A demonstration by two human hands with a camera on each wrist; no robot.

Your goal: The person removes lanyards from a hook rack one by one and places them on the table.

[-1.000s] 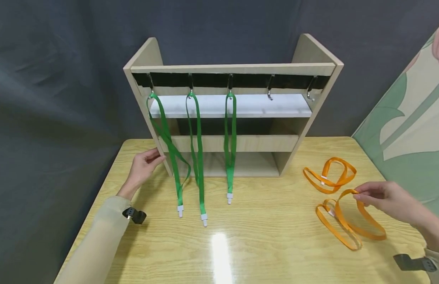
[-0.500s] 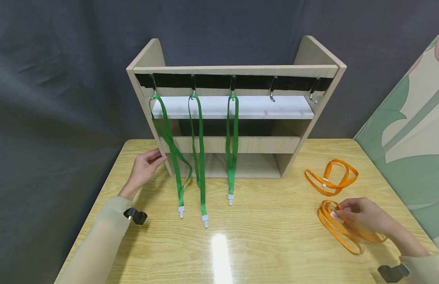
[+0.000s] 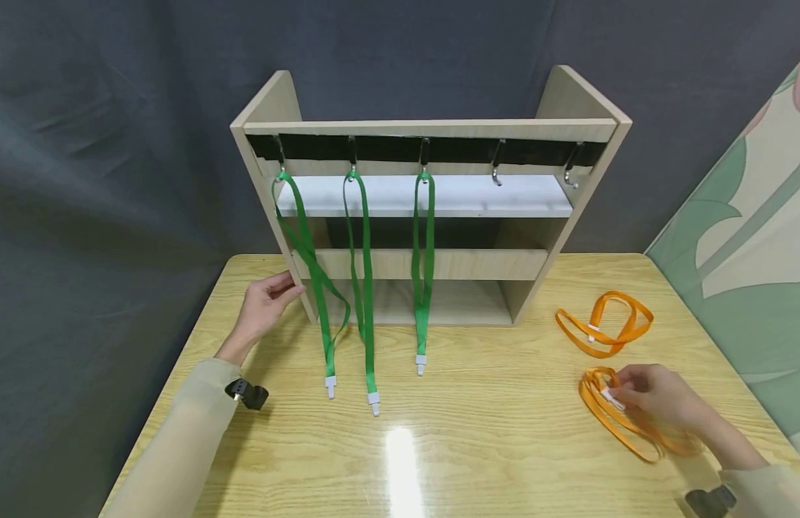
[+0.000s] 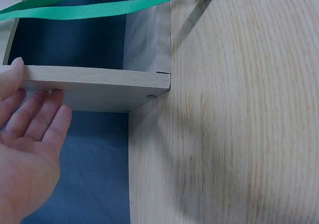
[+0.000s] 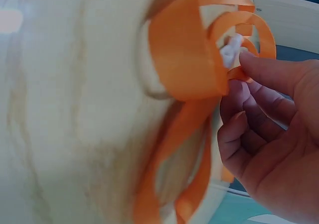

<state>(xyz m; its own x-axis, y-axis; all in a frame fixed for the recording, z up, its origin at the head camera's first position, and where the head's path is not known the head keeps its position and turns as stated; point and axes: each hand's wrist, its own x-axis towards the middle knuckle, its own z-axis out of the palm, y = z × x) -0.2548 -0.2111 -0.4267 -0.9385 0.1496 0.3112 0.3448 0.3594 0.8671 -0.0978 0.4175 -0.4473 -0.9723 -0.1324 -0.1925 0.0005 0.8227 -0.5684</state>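
Note:
My right hand (image 3: 659,394) pinches an orange lanyard (image 5: 182,50) near its white clip (image 3: 611,398), thumb against fingertips. The strap loops out past the fingers over the table. Just behind it lies a second orange lanyard (image 3: 623,337), loosely looped. At the left, my left hand (image 3: 262,309) grips the side panel (image 4: 94,78) of a wooden rack (image 3: 419,264), thumb at the front edge and fingers on the outer face. Three green lanyards hang from the rack's hooks: left (image 3: 321,277), second (image 3: 366,288) and middle (image 3: 422,273); their white clips point down.
Two bare hooks stand at the rack's right: the fourth hook (image 3: 496,173) and the end hook (image 3: 570,176). The rack rests on a wood-grain table (image 3: 491,417). Dark cloth (image 3: 413,57) hangs behind, and a floral cloth (image 3: 750,252) borders the right side.
My right hand has let go of the raised strap, moved down and toward the lanyard's clip, and now pinches there. The lifted loop has dropped. My left hand stays at the rack.

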